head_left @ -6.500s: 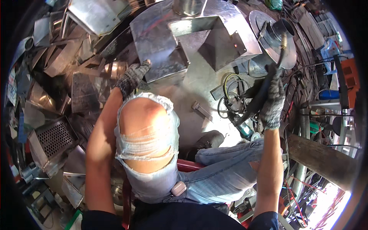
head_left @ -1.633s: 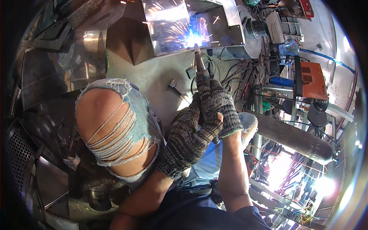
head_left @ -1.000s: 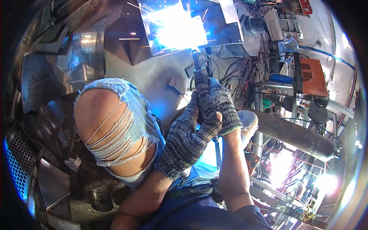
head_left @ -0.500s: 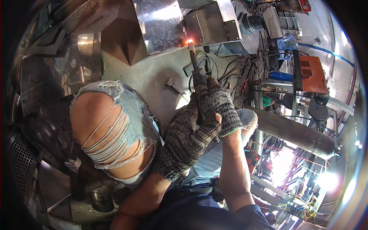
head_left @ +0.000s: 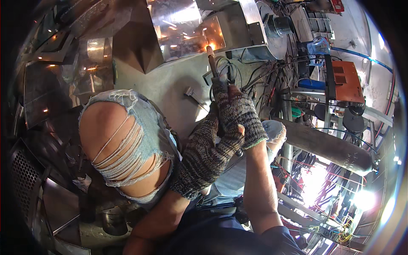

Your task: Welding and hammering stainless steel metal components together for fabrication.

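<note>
Welding torch (head_left: 217,76) points up and away from the body, tip glowing orange right at the edge of the shiny sheet-metal box (head_left: 191,25), a few sparks there. Right hand (head_left: 240,117) in knit glove, fingers clenched round the torch handle. Left hand (head_left: 204,155), also gloved, wraps under and round the right w/ fingers curled, prob. to steady the aim. Both rest close by the bent knee in ripped jeans (head_left: 123,140), which looks like a brace. Orange welding machine (head_left: 346,83) and grey gas cylinder (head_left: 327,144) sit off to the right, cables trailing over the floor.
</note>
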Tool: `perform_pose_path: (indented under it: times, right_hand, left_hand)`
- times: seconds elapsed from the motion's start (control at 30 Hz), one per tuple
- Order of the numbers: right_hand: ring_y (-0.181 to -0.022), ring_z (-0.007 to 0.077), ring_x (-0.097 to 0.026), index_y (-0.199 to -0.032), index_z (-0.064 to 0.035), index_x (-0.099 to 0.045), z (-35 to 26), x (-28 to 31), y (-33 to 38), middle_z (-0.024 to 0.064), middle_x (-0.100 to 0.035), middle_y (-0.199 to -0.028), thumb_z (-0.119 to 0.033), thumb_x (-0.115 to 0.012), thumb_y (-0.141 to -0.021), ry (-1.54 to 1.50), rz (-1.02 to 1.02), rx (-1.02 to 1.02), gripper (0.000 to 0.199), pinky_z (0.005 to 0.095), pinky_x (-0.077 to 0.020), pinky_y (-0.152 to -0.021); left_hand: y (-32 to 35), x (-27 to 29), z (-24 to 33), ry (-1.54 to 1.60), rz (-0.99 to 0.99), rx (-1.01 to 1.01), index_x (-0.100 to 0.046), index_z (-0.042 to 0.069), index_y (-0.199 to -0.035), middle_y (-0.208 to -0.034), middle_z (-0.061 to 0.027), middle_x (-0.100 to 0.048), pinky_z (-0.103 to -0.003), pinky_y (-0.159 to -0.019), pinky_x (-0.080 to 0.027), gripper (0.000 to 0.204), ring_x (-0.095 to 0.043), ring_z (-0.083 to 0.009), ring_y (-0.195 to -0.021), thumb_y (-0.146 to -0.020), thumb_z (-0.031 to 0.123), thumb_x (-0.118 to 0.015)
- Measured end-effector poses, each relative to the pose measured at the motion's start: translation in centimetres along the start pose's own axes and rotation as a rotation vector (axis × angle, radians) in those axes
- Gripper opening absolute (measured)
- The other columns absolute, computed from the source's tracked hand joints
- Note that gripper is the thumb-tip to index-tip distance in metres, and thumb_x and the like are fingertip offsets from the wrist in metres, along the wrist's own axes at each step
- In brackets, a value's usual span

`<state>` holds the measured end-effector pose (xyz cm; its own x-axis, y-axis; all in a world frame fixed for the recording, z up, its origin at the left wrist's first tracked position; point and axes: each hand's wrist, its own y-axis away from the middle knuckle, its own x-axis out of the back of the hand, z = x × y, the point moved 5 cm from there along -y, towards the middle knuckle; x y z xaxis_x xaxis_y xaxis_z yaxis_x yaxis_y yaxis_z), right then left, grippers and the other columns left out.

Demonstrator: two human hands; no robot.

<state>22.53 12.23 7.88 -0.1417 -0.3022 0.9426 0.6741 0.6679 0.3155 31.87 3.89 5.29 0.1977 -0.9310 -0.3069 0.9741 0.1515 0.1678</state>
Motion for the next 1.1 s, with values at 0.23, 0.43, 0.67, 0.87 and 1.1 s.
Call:
perform_pose_path:
  times: [0.23,0.43,0.67,0.87,1.1]
  right_hand:
    - [-0.094,0.0434,-0.064,-0.132,0.0013,-0.055,-0.3,0.6,0.4,0.0291,-0.061,-0.105,-0.014,-0.062,-0.083,-0.037,0.024,-0.006,0.052,0.0500,-0.0505,-0.079]
    - [-0.093,0.0430,-0.064,-0.131,0.0007,-0.055,0.0,0.0,0.7,0.0283,-0.061,-0.104,-0.016,-0.062,-0.085,0.023,0.063,0.021,0.049,0.0499,-0.0506,-0.078]
    - [-0.094,0.0419,-0.064,-0.124,0.0015,-0.058,-0.5,1.1,1.3,0.0281,-0.061,-0.103,-0.014,-0.063,-0.084,-0.053,0.123,0.022,0.044,0.0492,-0.0508,-0.077]
    - [-0.093,0.0413,-0.065,-0.116,0.0035,-0.062,0.8,1.3,1.5,0.0286,-0.061,-0.102,-0.011,-0.064,-0.082,-0.083,0.006,-0.094,0.037,0.0485,-0.0517,-0.075]
    - [-0.097,0.0424,-0.064,-0.121,0.0023,-0.060,-0.4,0.1,0.7,0.0278,-0.062,-0.104,-0.010,-0.063,-0.083,-0.032,0.093,0.048,0.040,0.0486,-0.0512,-0.080]
  left_hand:
    - [-0.2,0.0,0.7,0.134,-0.010,0.056,-0.055,-0.005,-0.136,-0.113,-0.0240,-0.067,-0.045,-0.092,-0.053,0.069,-0.067,-0.0366,-0.103,-0.092,0.045,-0.073]
    - [0.0,-0.4,-0.1,-0.022,0.056,-0.063,-0.057,-0.005,-0.134,-0.106,-0.0223,-0.069,-0.043,-0.089,-0.054,0.067,-0.068,-0.0331,-0.098,-0.092,0.045,-0.074]
    - [0.0,-0.9,-0.5,0.257,0.041,0.044,-0.056,-0.007,-0.134,-0.107,-0.0231,-0.070,-0.041,-0.088,-0.054,0.068,-0.069,-0.0324,-0.096,-0.092,0.044,-0.074]
    - [0.1,-1.2,0.5,-0.200,-0.198,-0.080,-0.041,-0.004,-0.149,-0.136,-0.0238,-0.059,-0.042,-0.104,-0.049,0.065,-0.059,-0.0349,-0.126,-0.103,0.038,-0.061]
    - [-0.3,0.1,1.1,0.043,-0.168,0.099,-0.036,-0.003,-0.153,-0.141,-0.0246,-0.056,-0.042,-0.108,-0.046,0.073,-0.058,-0.0352,-0.129,-0.101,0.041,-0.063]
